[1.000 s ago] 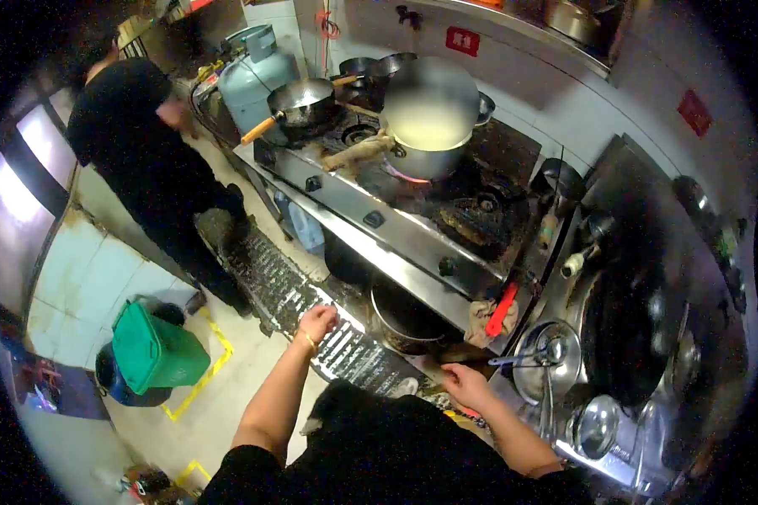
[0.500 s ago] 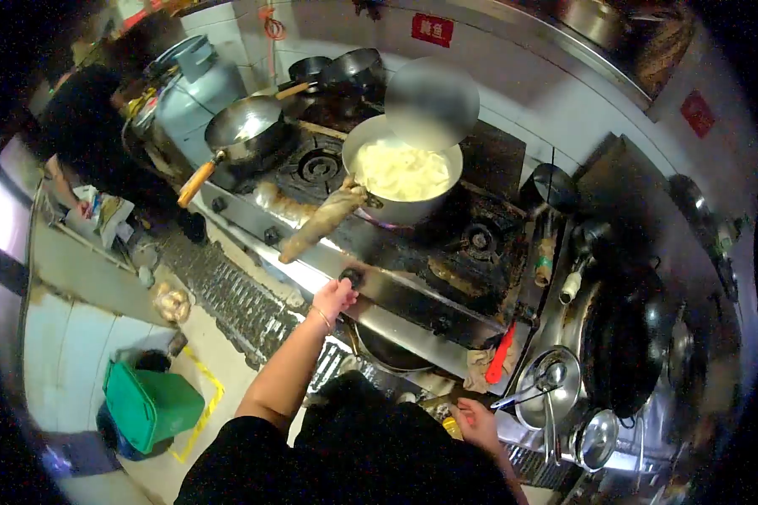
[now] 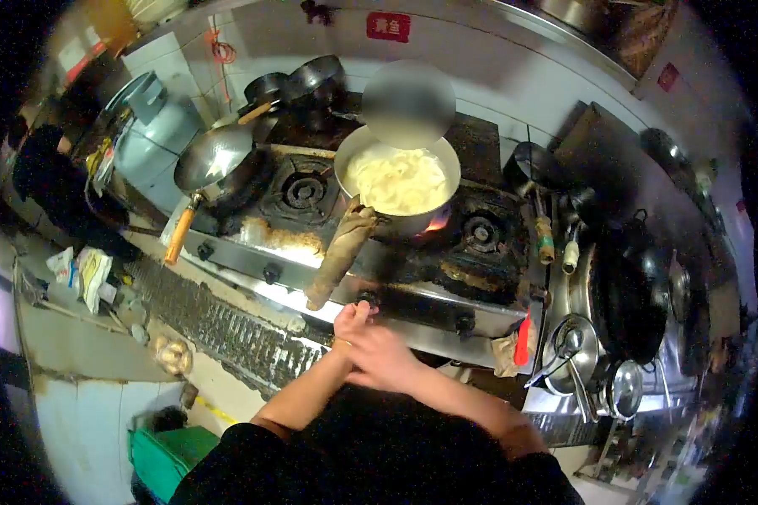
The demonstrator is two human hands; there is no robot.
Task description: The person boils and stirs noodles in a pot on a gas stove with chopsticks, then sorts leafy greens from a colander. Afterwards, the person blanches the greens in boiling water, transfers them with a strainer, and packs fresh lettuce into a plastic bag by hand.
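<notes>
My left hand point(image 3: 355, 316) is at the front of the stove, its fingers closed at a black stove knob point(image 3: 368, 297). Across my left wrist lies my right hand point(image 3: 387, 360), blurred, with its fingers mostly hidden. Behind them a pot point(image 3: 342, 172) of pale yellow pieces in liquid stands on the middle burner. Its cloth-wrapped handle point(image 3: 341, 257) points toward me, and an orange flame point(image 3: 436, 224) shows beneath the pot.
A wok point(image 3: 215, 158) with a wooden handle sits at the left, near a gas cylinder point(image 3: 156, 126). On the right are a red-handled tool point(image 3: 523, 341), a metal bowl point(image 3: 587, 341) with ladles, and a large black wok point(image 3: 627, 311). Another person point(image 3: 55, 181) bends at far left.
My right hand has come from the lower right, letting go of a yellow item, onto my left wrist. My left hand stays at the knob. A flame now shows under the pot.
</notes>
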